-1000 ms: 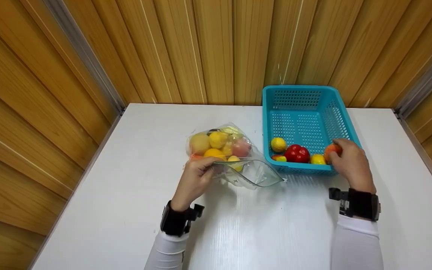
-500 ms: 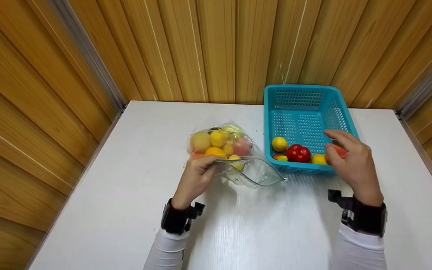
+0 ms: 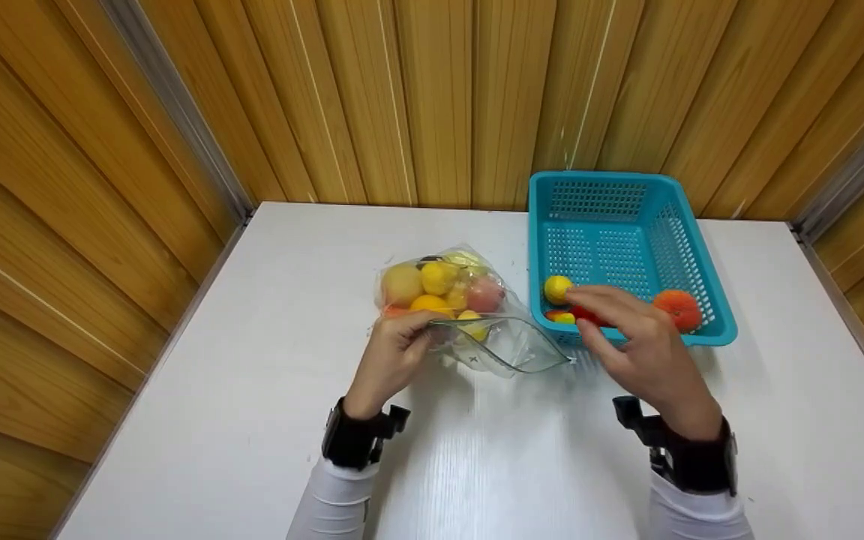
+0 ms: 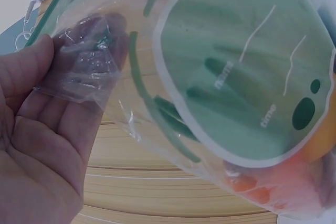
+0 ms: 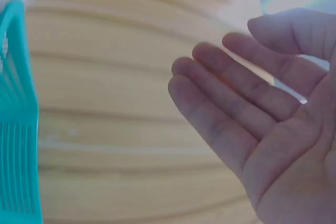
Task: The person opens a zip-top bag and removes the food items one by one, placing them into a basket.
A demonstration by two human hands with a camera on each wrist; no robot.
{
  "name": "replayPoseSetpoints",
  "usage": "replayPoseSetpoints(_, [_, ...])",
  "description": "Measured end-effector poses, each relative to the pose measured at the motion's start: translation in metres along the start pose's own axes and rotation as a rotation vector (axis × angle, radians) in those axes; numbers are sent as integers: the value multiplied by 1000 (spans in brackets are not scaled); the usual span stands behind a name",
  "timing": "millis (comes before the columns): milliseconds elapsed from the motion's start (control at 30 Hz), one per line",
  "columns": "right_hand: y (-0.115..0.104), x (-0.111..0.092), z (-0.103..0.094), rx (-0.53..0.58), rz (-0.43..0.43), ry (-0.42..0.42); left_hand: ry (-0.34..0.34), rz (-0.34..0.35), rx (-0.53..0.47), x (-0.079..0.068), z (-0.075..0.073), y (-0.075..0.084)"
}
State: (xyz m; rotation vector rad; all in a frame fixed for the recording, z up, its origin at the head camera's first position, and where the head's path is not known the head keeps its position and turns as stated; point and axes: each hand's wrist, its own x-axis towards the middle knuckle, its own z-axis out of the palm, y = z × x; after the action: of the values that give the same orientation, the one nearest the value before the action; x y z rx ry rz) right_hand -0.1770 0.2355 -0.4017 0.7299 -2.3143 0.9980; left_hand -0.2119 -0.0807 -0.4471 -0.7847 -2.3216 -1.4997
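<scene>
My left hand (image 3: pixel 394 356) pinches the edge of a clear zip bag (image 3: pixel 518 349), holding its mouth spread to the right. Yellow, orange and pink fruit fills the far end of the bag; a green printed label (image 4: pixel 231 77) shows in the left wrist view. My right hand (image 3: pixel 646 356) hangs over the near rim of the blue basket (image 3: pixel 604 177), fingers extended and nothing in them. Beneath its fingertips is a red bell pepper (image 3: pixel 588 313), partly hidden. A yellow fruit (image 3: pixel 557 289) and a small red-yellow piece (image 3: pixel 561 317) lie left of it, a round orange fruit (image 3: pixel 677 311) right.
The basket stands at the back right of the white table (image 3: pixel 289 300), close to the wood-panelled wall (image 3: pixel 432 105). The filled bag lies left of the basket, with a narrow strip of table between them at the back.
My right hand has let go of the orange fruit, lifted off it and moved left over the pepper. The orange fruit now lies uncovered. The left hand and bag have stayed in place.
</scene>
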Motion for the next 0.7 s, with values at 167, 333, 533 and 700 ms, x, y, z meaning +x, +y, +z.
replayPoseSetpoints(167, [-8, 2, 20, 33, -111, -124, 4, 2, 4, 0, 0, 0])
replayPoseSetpoints(333, [-11, 5, 37, 48, -91, -291, 7, 6, 2, 1, 0, 0])
replayPoseSetpoints(533, [-3, 9, 59, 12, -39, -453, 4, 2, -6, 1, 0, 1])
replayPoseSetpoints(700, [12, 10, 82, -4, -42, -445, 7, 4, -2, 1, 0, 2])
